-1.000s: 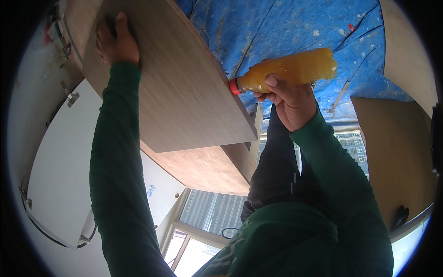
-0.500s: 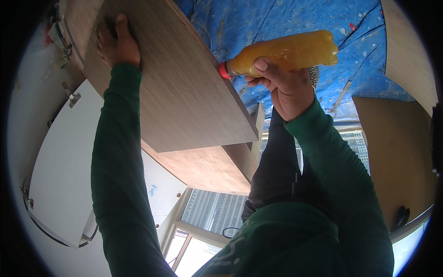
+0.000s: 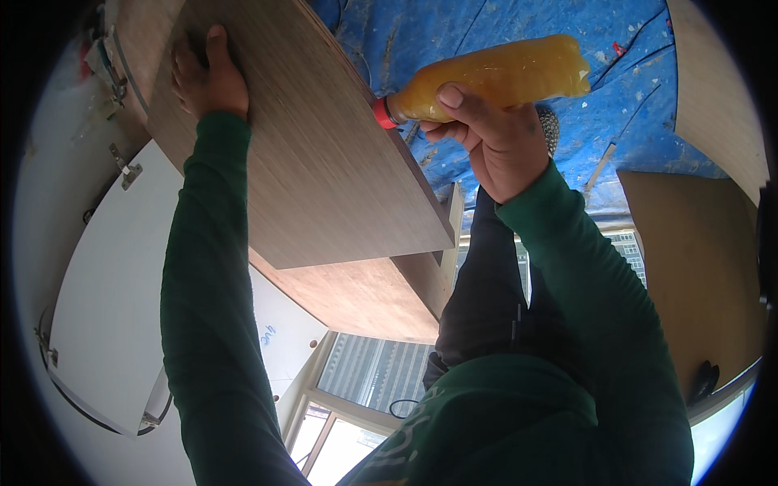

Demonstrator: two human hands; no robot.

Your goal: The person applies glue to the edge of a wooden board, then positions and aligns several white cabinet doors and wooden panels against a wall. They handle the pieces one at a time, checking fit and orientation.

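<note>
Where it shows at the top of the view, a blue sheet (image 3: 454, 57): wrinkled, flecked with pale spots, crossed by dark lines. Wood-grain panel (image 3: 324, 162), one: grey-brown, broad, left of centre, its long right edge bordering the sheet. Brown board (image 3: 689, 267), one: plain, far right, bent by the lens. White panel (image 3: 113, 283), one: smooth, far left, metal fittings along its edges. Pale wooden panel (image 3: 348, 296), one: below the lower edge of the wood-grain panel. Trousers (image 3: 478, 300), one pair: dark, lower centre. Green sleeves (image 3: 211, 283), two: worn to the wrists, one on each arm.

Bottle (image 3: 494, 69), one: clear, filled with cloudy orange-yellow matter, held nearly level above the blue sheet, base to the right, neck to the left and slightly lower. Right hand (image 3: 510, 150): closed around the underside of the bottle near its middle, thumb pressed along the near face, fingers partly hidden behind. Left hand (image 3: 212, 81): laid back-up on the wood-grain panel near its upper left edge, thumb set apart from the fingers, grasping nothing visible.

Hinge (image 3: 126, 168), one: metal, at the top of the white panel. Red cap (image 3: 384, 113), one: on the bottle's neck, overlapping the wood-grain panel's right edge in view; contact cannot be told.
</note>
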